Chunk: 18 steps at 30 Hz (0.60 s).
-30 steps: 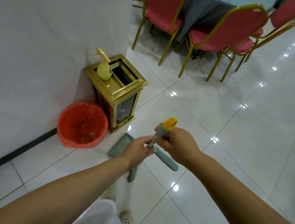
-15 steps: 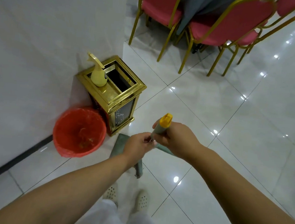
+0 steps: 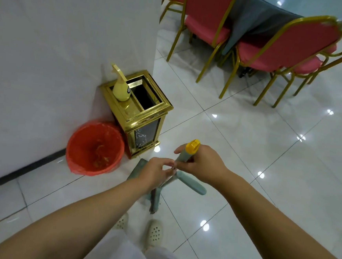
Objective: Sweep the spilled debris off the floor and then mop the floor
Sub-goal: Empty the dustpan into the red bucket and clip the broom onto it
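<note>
Broom handle point(image 3: 185, 155), grey with a yellow cap, stands near upright in front of the person. Right hand point(image 3: 203, 165) is wrapped round it just under the cap. Left hand point(image 3: 156, 170) is curled on a thin metal shaft just below, which looks like the dustpan point(image 3: 137, 168) handle; exact pinch is partly hidden. A second grey grip point(image 3: 191, 182) sticks out to the right below the hands. Dustpan plate and broom head point(image 3: 154, 200) sit on the floor point(image 3: 245, 155) just ahead of the shoes point(image 3: 155, 232).

Red bin point(image 3: 94, 149) lies just left of the dustpan, against the wall, with some orange scraps inside. Gold bin point(image 3: 140, 114) touches it on the right, a yellow bottle point(image 3: 121, 88) on its lid. Red chairs point(image 3: 274, 47) are well apart, further back.

Risks, as judged:
- Both handles bunched in two hands: one could slip and clatter on glossy tile.
- Tipping the dustpan off-line may drop debris beside the red bin.
- Its loose liner could snag or fold in.
- Swinging the handle could knock the bottle.
- No mop visible; mopping looks not yet begun.
</note>
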Each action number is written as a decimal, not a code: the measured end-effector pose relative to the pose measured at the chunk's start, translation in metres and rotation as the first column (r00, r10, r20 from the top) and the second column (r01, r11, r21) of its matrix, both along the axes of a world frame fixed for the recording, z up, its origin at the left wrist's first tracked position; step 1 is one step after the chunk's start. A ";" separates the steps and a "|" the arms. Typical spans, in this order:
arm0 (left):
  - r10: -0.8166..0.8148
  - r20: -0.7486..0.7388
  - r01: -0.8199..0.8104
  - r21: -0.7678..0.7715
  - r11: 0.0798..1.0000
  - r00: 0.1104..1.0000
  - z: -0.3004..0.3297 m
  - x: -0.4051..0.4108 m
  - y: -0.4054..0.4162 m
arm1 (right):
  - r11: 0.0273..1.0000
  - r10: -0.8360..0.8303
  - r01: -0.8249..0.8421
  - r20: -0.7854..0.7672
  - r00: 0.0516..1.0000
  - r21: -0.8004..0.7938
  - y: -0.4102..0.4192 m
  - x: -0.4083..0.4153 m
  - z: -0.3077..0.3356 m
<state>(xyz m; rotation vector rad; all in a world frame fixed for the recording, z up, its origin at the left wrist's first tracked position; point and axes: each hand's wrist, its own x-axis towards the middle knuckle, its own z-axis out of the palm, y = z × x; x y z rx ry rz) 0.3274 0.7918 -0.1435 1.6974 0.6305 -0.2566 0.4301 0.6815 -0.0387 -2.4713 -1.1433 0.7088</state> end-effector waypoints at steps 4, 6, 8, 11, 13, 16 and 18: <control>0.067 0.041 -0.068 0.030 0.997 0.997 0.000 -0.001 -0.016 | 1.000 0.005 -0.006 0.060 0.998 0.017 -0.013 0.003 -0.004; 0.093 0.051 -0.094 0.022 0.995 0.994 0.000 -0.003 -0.022 | 0.999 -0.023 0.020 0.066 0.998 0.044 -0.019 0.002 -0.007; 0.103 0.059 -0.105 0.021 0.994 0.993 0.001 -0.007 -0.026 | 0.992 -0.087 0.080 0.071 0.994 0.094 -0.027 -0.003 -0.011; 0.144 0.072 -0.148 0.049 0.988 0.987 0.006 -0.017 -0.029 | 0.956 -0.232 0.223 0.029 0.972 0.191 -0.041 -0.017 -0.016; 0.228 0.062 -0.232 0.057 0.971 0.972 0.008 -0.029 -0.030 | 0.925 -0.283 0.281 -0.031 0.959 0.256 -0.054 -0.026 -0.017; 0.296 0.058 -0.301 0.135 0.944 0.954 0.010 -0.054 -0.026 | 0.903 -0.251 0.285 -0.145 0.957 0.322 -0.062 -0.041 -0.016; 0.349 0.055 -0.353 0.148 0.924 0.935 0.014 -0.074 -0.018 | 0.907 -0.180 0.249 -0.223 0.958 0.339 -0.056 -0.054 -0.014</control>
